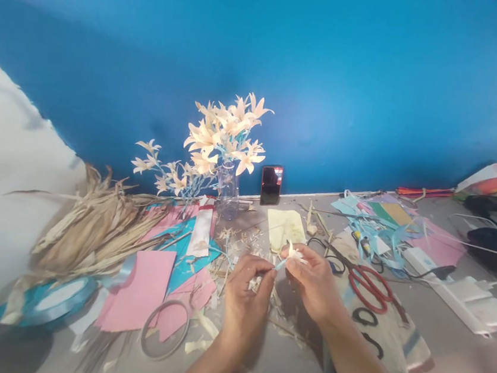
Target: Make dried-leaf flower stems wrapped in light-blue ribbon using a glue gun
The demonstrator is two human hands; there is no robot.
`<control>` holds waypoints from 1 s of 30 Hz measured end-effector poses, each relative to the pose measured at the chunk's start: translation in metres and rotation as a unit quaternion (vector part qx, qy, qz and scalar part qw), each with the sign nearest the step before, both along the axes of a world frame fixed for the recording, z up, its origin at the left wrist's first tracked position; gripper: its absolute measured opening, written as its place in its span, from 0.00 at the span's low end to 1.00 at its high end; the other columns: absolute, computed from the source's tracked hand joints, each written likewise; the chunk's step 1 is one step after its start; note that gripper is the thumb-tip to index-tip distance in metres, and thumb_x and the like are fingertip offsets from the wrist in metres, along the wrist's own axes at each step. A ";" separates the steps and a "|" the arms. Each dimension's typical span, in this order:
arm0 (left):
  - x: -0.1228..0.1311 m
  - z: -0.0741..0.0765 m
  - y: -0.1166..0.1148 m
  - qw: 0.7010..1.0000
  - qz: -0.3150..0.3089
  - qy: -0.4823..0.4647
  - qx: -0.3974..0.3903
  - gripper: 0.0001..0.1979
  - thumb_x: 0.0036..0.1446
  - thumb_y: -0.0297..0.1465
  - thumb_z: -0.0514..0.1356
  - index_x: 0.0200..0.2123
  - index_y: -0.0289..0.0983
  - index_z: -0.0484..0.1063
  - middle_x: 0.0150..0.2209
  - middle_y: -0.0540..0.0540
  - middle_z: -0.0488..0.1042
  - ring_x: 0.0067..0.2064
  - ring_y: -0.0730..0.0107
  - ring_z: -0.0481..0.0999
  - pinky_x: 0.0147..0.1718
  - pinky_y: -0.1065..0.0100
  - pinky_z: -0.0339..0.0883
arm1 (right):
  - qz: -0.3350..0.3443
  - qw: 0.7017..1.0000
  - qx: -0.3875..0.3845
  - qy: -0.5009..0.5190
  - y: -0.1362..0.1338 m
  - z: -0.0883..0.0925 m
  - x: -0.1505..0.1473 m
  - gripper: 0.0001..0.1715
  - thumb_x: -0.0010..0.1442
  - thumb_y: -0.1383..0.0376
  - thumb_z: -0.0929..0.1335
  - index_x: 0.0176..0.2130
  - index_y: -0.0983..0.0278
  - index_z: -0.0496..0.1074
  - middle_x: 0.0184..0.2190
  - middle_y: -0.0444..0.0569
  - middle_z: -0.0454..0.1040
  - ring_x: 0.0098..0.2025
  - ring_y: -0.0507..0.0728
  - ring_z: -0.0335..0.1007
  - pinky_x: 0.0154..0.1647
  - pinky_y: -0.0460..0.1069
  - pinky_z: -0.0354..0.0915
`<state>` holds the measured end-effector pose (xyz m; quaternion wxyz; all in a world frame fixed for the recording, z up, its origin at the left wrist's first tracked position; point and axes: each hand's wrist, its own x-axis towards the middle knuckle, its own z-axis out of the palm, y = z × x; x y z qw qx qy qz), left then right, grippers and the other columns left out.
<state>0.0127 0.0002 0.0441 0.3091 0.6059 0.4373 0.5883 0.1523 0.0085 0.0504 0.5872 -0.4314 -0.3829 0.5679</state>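
Observation:
Between my hands is a small cream-white artificial flower (293,253) on a short light-blue stem (281,265). The fingers of my right hand (312,276) are closed round the flower's base. My left hand (248,288) pinches the stem's lower end between thumb and forefinger. Just beyond them lies a pale yellow sheet (286,230). Scissors with red handles (371,289) rest to the right of my right hand. Similar flowers (225,130) stand in a clear bottle (228,193) behind my left hand.
Dried husks (96,223), pink paper (138,290), a ring of tape (164,329) and a blue ribbon roll (60,303) lie at left. A phone (271,185) leans on the blue wall. At right are ribbon scraps (386,238) and a white power strip (446,299) with cables.

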 end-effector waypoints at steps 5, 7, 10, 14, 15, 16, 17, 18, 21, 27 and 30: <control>-0.004 -0.002 -0.001 0.965 -0.116 -0.142 -0.189 0.04 0.53 0.31 0.66 0.28 0.38 0.74 0.29 0.49 0.74 0.33 0.69 0.72 0.37 0.68 0.65 | 0.035 0.998 0.003 0.047 -0.002 0.002 0.004 0.22 0.43 0.51 0.80 0.29 0.64 0.76 0.25 0.42 0.66 0.22 0.47 0.49 0.23 0.46 0.47; -0.005 -0.002 -0.001 0.918 -0.185 -0.227 -0.267 0.08 0.51 0.34 0.68 0.27 0.37 0.73 0.28 0.49 0.73 0.33 0.69 0.72 0.38 0.67 0.65 | 0.058 0.996 0.002 0.066 -0.004 0.002 0.006 0.23 0.43 0.50 0.80 0.29 0.64 0.76 0.25 0.42 0.65 0.22 0.47 0.49 0.22 0.45 0.48; -0.005 0.002 -0.002 0.844 -0.261 -0.304 -0.357 0.13 0.48 0.36 0.71 0.26 0.35 0.72 0.27 0.47 0.74 0.33 0.69 0.73 0.40 0.66 0.67 | 0.107 0.991 0.008 0.082 -0.005 0.001 0.011 0.22 0.44 0.52 0.80 0.29 0.64 0.76 0.27 0.42 0.66 0.22 0.47 0.53 0.22 0.45 0.52; -0.006 0.005 -0.006 0.793 -0.307 -0.312 -0.423 0.15 0.45 0.36 0.73 0.31 0.33 0.75 0.25 0.49 0.72 0.28 0.72 0.70 0.37 0.64 0.69 | 0.180 0.979 0.032 0.096 -0.006 0.000 0.020 0.19 0.46 0.54 0.79 0.31 0.63 0.75 0.29 0.43 0.67 0.22 0.48 0.61 0.22 0.45 0.62; -0.006 0.005 -0.007 0.787 -0.320 -0.308 -0.428 0.15 0.45 0.36 0.73 0.32 0.33 0.75 0.25 0.49 0.71 0.28 0.72 0.69 0.37 0.63 0.69 | 0.195 0.976 0.038 0.095 -0.006 0.000 0.022 0.19 0.47 0.54 0.79 0.31 0.63 0.75 0.30 0.43 0.67 0.23 0.50 0.64 0.23 0.47 0.65; -0.005 0.005 -0.008 0.785 -0.328 -0.305 -0.428 0.16 0.45 0.37 0.73 0.32 0.33 0.75 0.26 0.49 0.71 0.28 0.72 0.69 0.37 0.63 0.69 | 0.208 0.973 0.041 0.091 -0.007 0.000 0.024 0.19 0.47 0.54 0.79 0.31 0.63 0.75 0.30 0.44 0.67 0.25 0.51 0.66 0.24 0.48 0.67; -0.005 0.006 -0.009 0.789 -0.329 -0.299 -0.424 0.15 0.46 0.37 0.73 0.31 0.33 0.75 0.26 0.49 0.70 0.28 0.72 0.69 0.37 0.63 0.69 | 0.214 0.972 0.042 0.087 -0.007 0.001 0.026 0.19 0.47 0.54 0.79 0.32 0.63 0.75 0.30 0.44 0.68 0.26 0.52 0.67 0.25 0.49 0.68; -0.004 0.006 -0.011 0.803 -0.320 -0.289 -0.411 0.15 0.47 0.37 0.72 0.29 0.33 0.74 0.26 0.49 0.70 0.28 0.72 0.69 0.37 0.63 0.68 | 0.213 0.973 0.041 0.084 -0.008 0.000 0.027 0.20 0.46 0.54 0.79 0.35 0.63 0.76 0.31 0.44 0.68 0.27 0.53 0.68 0.26 0.49 0.68; -0.002 0.006 -0.015 0.895 -0.229 -0.195 -0.331 0.11 0.53 0.37 0.66 0.27 0.36 0.71 0.25 0.51 0.68 0.28 0.72 0.67 0.35 0.66 0.64 | 0.158 0.984 0.017 0.076 -0.012 -0.005 0.028 0.28 0.43 0.56 0.81 0.43 0.62 0.77 0.34 0.45 0.70 0.28 0.50 0.64 0.26 0.45 0.62; 0.003 -0.002 -0.022 0.996 0.002 0.091 0.014 0.06 0.62 0.29 0.57 0.33 0.37 0.72 0.33 0.47 0.72 0.37 0.66 0.71 0.38 0.65 0.63 | 0.051 0.998 -0.014 0.033 -0.025 -0.025 0.019 0.18 0.49 0.57 0.79 0.28 0.66 0.74 0.22 0.40 0.63 0.22 0.46 0.48 0.22 0.44 0.46; 0.006 -0.009 -0.022 0.982 0.027 0.148 0.114 0.06 0.63 0.26 0.56 0.35 0.37 0.72 0.32 0.47 0.72 0.36 0.66 0.71 0.36 0.65 0.63 | 0.045 0.999 -0.004 0.005 -0.032 -0.026 0.017 0.18 0.52 0.54 0.78 0.29 0.66 0.76 0.21 0.41 0.63 0.23 0.47 0.50 0.23 0.44 0.47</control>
